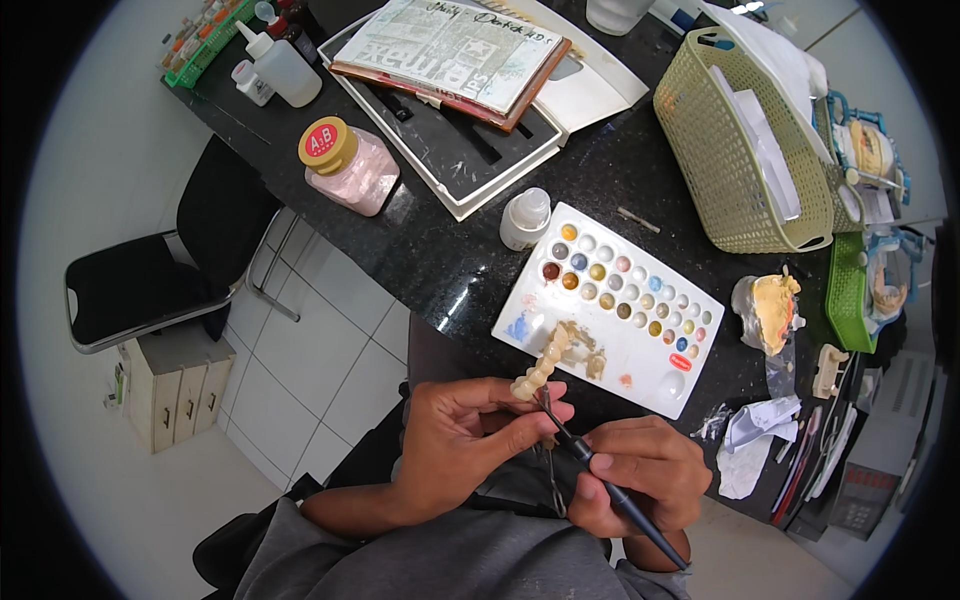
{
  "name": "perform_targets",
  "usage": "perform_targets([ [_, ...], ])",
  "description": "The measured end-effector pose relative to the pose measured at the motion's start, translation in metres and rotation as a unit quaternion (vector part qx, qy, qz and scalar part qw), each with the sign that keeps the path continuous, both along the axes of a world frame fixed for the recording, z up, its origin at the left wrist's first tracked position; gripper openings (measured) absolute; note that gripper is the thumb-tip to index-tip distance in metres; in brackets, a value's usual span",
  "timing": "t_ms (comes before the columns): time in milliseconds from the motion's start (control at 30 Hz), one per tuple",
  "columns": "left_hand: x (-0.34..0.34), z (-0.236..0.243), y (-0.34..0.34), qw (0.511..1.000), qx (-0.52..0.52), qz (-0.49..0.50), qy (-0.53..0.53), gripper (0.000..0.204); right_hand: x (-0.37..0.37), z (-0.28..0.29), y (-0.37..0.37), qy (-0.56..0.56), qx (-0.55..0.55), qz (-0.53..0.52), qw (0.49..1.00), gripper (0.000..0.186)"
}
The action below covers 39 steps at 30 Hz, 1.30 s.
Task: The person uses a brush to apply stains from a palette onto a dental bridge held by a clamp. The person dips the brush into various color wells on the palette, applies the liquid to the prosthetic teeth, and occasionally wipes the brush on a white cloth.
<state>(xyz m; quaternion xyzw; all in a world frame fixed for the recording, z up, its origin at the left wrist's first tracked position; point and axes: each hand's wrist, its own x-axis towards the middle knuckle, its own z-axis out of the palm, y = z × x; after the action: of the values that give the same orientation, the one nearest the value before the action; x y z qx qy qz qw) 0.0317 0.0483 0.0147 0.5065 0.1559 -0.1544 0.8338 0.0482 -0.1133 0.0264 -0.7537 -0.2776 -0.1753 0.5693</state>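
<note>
Over my lap, my left hand (465,430) is closed, holding up a curved dental bridge (541,368) of several cream tooth-shaped crowns. Thin metal forceps (555,487) hang below its fingers; whether they clamp the bridge is hidden. My right hand (650,470) pinches a slim black-handled brush (620,497), its dark tip pointing up-left to the bridge's lower end. I cannot tell if the tip touches it. Just beyond the hands lies a white palette (640,352) with rows of coloured wells and brownish smears. Behind its left corner stands a small white bottle (526,218).
A gold-lidded jar of pink powder (352,168) stands at the left on the black counter (440,262). A notebook (450,52) lies on a flat case at the back. Right are a cream basket (735,135), a dental model (768,312) and crumpled paper (755,440).
</note>
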Motion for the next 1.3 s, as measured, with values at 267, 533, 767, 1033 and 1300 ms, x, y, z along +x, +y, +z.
perform_targets([
  [267,-0.0016,-0.0018,-0.0004,1.000,-0.005,0.006,-0.001,0.014,-0.0004,0.0012,0.0003,0.006,0.001,0.004,1.000,0.025],
  [533,-0.0043,-0.0062,0.0023,1.000,-0.022,-0.010,-0.015,0.019,-0.0002,0.0024,-0.0001,0.012,-0.005,0.016,1.000,0.025],
  [767,-0.0034,-0.0057,0.0017,1.000,-0.007,-0.014,-0.021,0.018,0.0002,0.0055,-0.0031,0.021,-0.025,0.017,0.999,0.024],
  [1033,-0.0045,-0.0081,0.0013,0.999,0.004,-0.015,-0.039,0.019,-0.0032,0.0043,-0.0039,0.027,-0.005,0.002,1.000,0.023],
  [1300,-0.0024,-0.0028,-0.0044,1.000,0.011,0.025,-0.013,0.023,-0.0022,0.0049,-0.0042,0.025,-0.002,0.010,1.000,0.023],
])
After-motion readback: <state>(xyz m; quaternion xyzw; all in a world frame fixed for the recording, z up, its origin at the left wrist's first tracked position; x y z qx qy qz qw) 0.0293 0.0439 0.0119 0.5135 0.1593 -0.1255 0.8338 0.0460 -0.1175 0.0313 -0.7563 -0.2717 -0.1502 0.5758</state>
